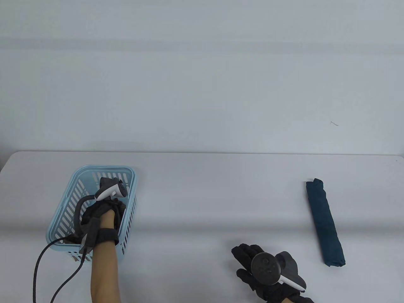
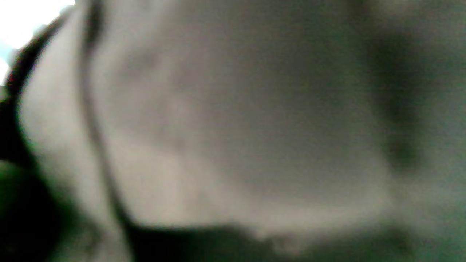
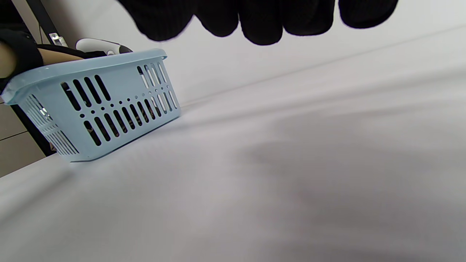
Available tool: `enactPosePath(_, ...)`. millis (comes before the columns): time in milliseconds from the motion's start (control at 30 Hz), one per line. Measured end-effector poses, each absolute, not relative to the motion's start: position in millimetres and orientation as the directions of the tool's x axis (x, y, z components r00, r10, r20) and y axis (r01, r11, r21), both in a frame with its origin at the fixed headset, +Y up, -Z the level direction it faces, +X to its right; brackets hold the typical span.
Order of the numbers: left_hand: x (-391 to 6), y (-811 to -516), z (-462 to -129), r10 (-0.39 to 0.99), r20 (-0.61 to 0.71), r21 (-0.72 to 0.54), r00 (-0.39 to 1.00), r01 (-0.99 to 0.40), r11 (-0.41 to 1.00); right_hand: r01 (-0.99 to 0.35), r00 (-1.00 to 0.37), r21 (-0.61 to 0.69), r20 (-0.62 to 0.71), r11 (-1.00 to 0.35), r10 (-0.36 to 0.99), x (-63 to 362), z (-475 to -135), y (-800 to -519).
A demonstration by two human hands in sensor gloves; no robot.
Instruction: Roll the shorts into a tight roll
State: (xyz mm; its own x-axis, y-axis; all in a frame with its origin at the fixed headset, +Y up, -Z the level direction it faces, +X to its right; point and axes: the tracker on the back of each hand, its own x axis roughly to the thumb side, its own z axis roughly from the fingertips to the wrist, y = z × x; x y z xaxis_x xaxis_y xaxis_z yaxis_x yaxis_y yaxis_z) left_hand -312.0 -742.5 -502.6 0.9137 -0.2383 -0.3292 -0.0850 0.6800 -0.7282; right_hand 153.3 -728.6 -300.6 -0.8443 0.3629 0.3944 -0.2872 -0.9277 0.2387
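In the table view I see my left hand [image 1: 104, 211] reaching down into a light blue plastic basket with slotted walls [image 1: 131, 176]. The hand is in a black glove and sits among dark crumpled cloth [image 1: 118, 217] inside the basket; whether the fingers grip this cloth I cannot tell. My right hand [image 1: 252, 268], also in a black glove, lies flat on the white table [image 1: 202, 195] with fingers spread, holding nothing. A dark teal roll of shorts [image 1: 325, 222] lies on the table to the right of this hand, a bit farther from me, apart from it.

In the left wrist view almost everything is blurred. I see only greyish fabric [image 2: 218, 127] very close to the camera.

In the right wrist view the black fingertips [image 3: 262, 22] hang from the top edge, open, above the table surface [image 3: 291, 163]. The blue basket [image 3: 120, 91] stands well to the left of them.
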Motion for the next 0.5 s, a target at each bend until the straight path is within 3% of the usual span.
enactPosePath(267,-308,-727,-502,-0.263,-0.327,-0.597,0.907,0.017,0.802,-0.296,-0.842,0.252,0.388,-0.921,0.376,155,-301,-727)
enactPosePath(500,-297,-667,-491,-0.214,-0.389,-0.339,0.896,0.077,0.937,-0.324,-0.839,0.242,0.373,-0.915,0.396,159,-302,-723)
